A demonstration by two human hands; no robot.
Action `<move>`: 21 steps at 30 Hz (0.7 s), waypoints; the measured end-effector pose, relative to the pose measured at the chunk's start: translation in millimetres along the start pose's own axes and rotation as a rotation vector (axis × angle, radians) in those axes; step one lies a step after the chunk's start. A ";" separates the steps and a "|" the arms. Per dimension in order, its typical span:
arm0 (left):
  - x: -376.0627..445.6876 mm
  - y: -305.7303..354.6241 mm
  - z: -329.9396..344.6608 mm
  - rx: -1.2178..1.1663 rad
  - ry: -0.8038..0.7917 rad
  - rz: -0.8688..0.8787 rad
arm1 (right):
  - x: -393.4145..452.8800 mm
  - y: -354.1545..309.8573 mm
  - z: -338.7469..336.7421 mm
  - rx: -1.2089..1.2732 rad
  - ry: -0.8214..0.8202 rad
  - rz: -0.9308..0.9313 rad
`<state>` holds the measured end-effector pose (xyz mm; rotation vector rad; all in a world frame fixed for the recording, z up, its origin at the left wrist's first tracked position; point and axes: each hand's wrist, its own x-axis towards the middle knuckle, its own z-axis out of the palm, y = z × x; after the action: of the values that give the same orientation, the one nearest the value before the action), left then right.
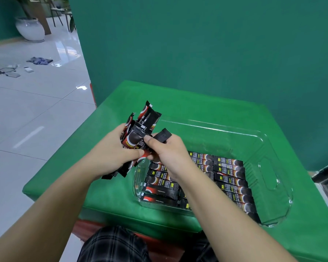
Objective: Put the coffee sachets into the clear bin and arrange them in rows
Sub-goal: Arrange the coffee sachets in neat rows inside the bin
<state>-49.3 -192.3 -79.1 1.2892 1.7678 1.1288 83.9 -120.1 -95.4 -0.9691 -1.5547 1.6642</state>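
My left hand (110, 154) grips a fanned bunch of black-and-red coffee sachets (140, 125) above the table, just left of the clear bin (269, 167). My right hand (169, 154) pinches one sachet (162, 136) from that bunch, its black end sticking up past my fingers. Inside the bin, several sachets (229, 178) lie flat in rows along the near half; my right forearm hides part of them. The far half of the bin shows only its clear bottom.
The bin sits on a table with a green cloth (178, 103), against a green wall (197, 44). To the left is a tiled floor (36, 110) with a white planter (29, 29) and small scattered items.
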 end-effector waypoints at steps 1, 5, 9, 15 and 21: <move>0.2 -1.1 0.2 0.010 0.004 -0.006 | -0.1 2.1 -0.4 -0.010 0.007 -0.004; 2.4 -4.7 2.1 -0.005 0.021 -0.039 | -0.1 10.4 0.3 -0.013 0.032 -0.022; 4.9 -5.8 2.3 -0.034 0.053 -0.059 | 1.2 13.6 -0.1 -0.018 0.051 -0.028; 9.9 -15.7 -10.2 0.111 0.125 -0.122 | 3.6 15.8 -15.1 -0.024 0.227 -0.042; 4.1 -38.9 -12.3 0.174 0.152 -0.224 | -1.6 43.4 -42.5 -0.540 0.135 0.033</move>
<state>-76.1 -197.0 -109.8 1.0917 2.1042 0.9854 122.2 -103.3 -139.5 -1.3505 -1.9442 1.1827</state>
